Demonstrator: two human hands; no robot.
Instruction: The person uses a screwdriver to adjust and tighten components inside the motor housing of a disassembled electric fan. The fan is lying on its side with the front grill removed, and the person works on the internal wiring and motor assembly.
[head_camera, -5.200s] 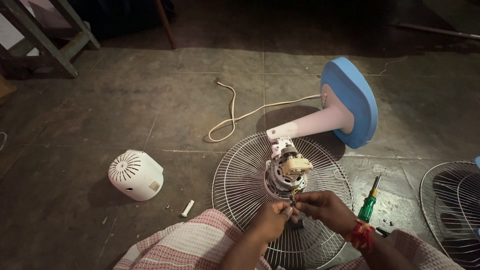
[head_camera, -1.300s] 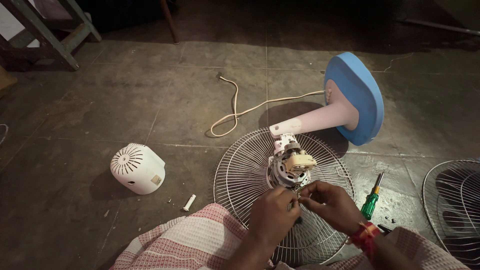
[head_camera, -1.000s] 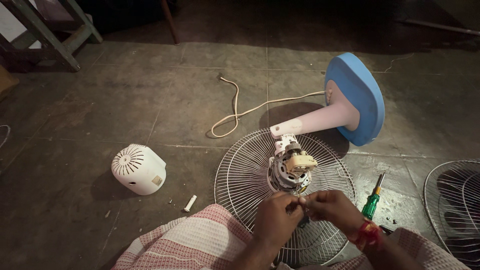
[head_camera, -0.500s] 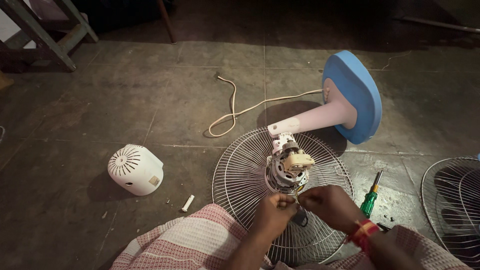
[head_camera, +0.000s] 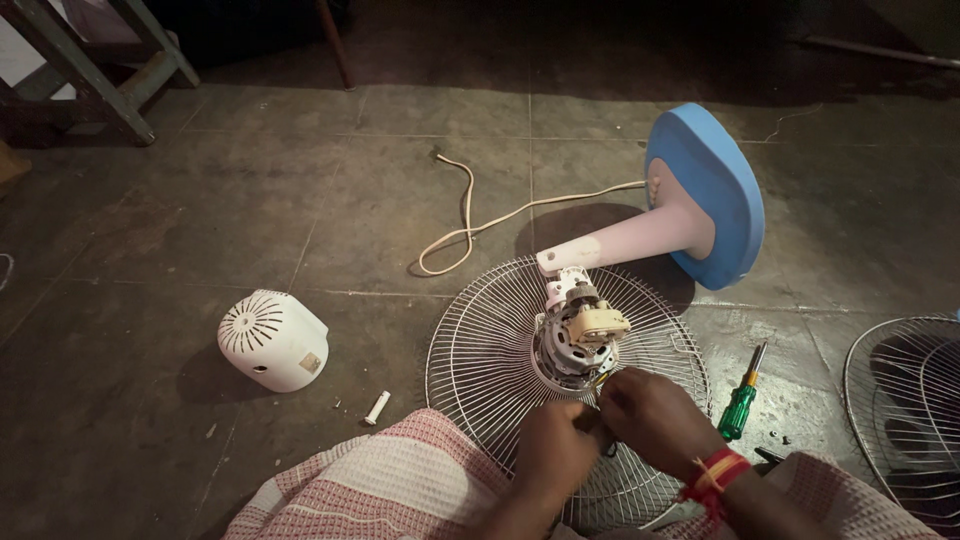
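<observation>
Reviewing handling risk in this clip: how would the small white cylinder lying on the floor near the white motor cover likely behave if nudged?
The small white cylinder lies on its side on smooth floor tiles, so it would probably roll. It looks tiny beside the white motor cover, so it is likely light and easily flicked away. Its material cannot be told.

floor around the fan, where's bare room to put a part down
Bare floor lies between the white motor cover and the wire grille, apart from a small white peg, and beyond the coiled cord. It is crowded by both hands at the motor, and near the green screwdriver beside the second grille.
</observation>
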